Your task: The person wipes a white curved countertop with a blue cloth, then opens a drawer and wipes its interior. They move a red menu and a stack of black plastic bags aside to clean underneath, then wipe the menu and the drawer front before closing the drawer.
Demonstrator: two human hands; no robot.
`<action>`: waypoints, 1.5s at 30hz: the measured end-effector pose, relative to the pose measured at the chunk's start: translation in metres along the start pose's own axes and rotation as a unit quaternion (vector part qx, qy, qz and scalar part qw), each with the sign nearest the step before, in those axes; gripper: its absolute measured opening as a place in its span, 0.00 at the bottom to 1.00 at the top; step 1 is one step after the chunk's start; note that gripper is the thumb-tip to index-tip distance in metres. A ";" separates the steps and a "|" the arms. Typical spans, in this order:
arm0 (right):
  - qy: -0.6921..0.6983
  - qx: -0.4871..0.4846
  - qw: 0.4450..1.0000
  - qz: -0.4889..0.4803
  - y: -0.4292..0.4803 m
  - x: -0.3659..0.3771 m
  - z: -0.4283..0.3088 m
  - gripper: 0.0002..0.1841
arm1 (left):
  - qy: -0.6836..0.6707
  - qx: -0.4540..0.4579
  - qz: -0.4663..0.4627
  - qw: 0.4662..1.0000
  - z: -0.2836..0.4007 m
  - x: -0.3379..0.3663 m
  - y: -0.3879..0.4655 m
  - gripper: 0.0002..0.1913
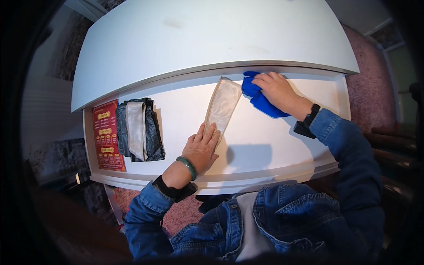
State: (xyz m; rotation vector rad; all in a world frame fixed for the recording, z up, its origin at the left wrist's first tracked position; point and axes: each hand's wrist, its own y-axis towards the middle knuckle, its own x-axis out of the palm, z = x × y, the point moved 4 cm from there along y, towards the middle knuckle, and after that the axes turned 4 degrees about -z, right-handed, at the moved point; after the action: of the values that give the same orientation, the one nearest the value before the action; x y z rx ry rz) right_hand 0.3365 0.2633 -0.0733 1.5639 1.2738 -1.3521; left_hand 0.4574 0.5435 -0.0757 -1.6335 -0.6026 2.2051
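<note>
A long folded translucent plastic bag lies slantwise on the white floor of an open drawer. The fingers of my left hand rest flat over its near end, slightly apart. At the drawer's back, my right hand has its fingers curled on a crumpled blue cloth. One edge of the cloth reaches the far end of the plastic bag. Part of the cloth is hidden under the palm.
In the drawer's left end, folded black plastic bags carry a folded pale bag. They partly cover a red printed sheet bearing writing. Beyond the drawer extends a white cabinet top. Pink carpet shows below.
</note>
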 end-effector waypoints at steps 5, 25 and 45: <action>0.161 0.087 0.983 -0.014 -0.042 -0.051 0.020 0.18 | -0.031 -0.009 -0.019 0.999 0.007 -0.013 0.005 0.42; 0.391 0.354 0.748 0.403 -0.195 -0.081 0.142 0.24 | 0.045 -0.039 0.141 0.988 0.006 -0.026 0.053 0.16; 0.447 0.337 0.606 0.564 -0.243 -0.101 0.156 0.22 | -0.082 0.358 0.274 0.889 0.162 -0.151 0.177 0.17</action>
State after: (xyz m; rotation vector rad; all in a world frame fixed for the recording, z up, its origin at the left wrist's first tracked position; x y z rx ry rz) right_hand 0.0620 0.1605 0.0137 2.9695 -0.1866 -0.0461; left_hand 0.3437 0.2943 -0.0026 -1.2982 0.6790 2.4967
